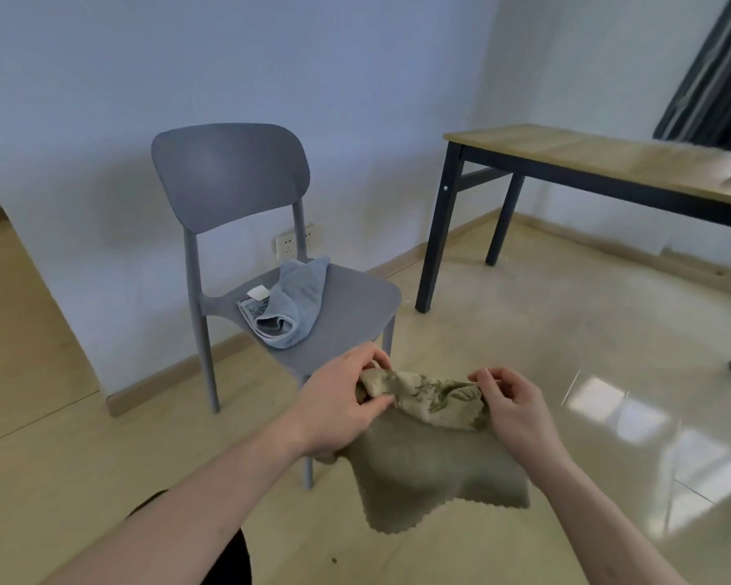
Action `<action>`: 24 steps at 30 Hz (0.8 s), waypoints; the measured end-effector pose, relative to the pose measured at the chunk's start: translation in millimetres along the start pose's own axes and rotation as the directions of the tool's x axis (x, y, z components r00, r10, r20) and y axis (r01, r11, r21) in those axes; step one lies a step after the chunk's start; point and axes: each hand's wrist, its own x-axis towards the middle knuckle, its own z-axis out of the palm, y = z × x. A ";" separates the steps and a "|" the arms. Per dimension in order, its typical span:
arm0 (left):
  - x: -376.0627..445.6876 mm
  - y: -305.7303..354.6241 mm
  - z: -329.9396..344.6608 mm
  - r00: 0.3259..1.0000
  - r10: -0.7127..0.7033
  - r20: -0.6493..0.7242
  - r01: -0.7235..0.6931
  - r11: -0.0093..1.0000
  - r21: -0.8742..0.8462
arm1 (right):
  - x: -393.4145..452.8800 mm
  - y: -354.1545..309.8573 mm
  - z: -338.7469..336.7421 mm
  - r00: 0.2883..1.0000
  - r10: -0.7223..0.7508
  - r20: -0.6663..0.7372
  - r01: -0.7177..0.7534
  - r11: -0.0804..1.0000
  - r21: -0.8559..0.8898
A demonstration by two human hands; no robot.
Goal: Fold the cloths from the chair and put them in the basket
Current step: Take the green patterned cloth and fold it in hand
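Cloth (431, 462) of olive-beige colour, with a green leaf print on the turned-over top part, hangs in the air in front of the chair, held up by both hands. The left hand (338, 405) grasps its upper left corner, thumb and fingers pinched on the bunched edge, and more of the fabric is caught under the palm. The right hand (513, 409) pinches the upper right corner between thumb and curled fingers. The top band is folded over between the two hands, and the rest droops below them with a wavy lower edge above the floor (503, 314).

Just beyond the hands stands a grey plastic chair (229, 179). On its seat lies a crumpled light blue cloth (296, 306), with a white tag showing at its left, on top of a patterned grey cloth (252, 310) of which only an edge shows.

To the right, well apart, stands a wooden surface (587, 160) on dark legs, with a dark curtain (718, 78) behind it.
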 end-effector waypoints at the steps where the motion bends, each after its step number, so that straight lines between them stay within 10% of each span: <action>1: 0.4 1.7 -0.2 1.000 -0.002 -0.003 0.002 1.000 -0.018 | -2.3 -1.0 -1.0 1.000 -0.001 0.008 0.001 1.000 -0.013; 12: 6.2 1.8 9.9 0.997 -0.071 0.020 0.073 0.986 -0.149 | -28.1 -2.1 3.1 0.887 0.070 0.457 -0.006 0.990 -0.139; 24: 10.7 -0.2 6.1 0.965 -0.104 0.240 0.178 0.934 -0.311 | -32.2 3.3 45.8 0.922 -0.030 0.387 0.115 0.973 -0.198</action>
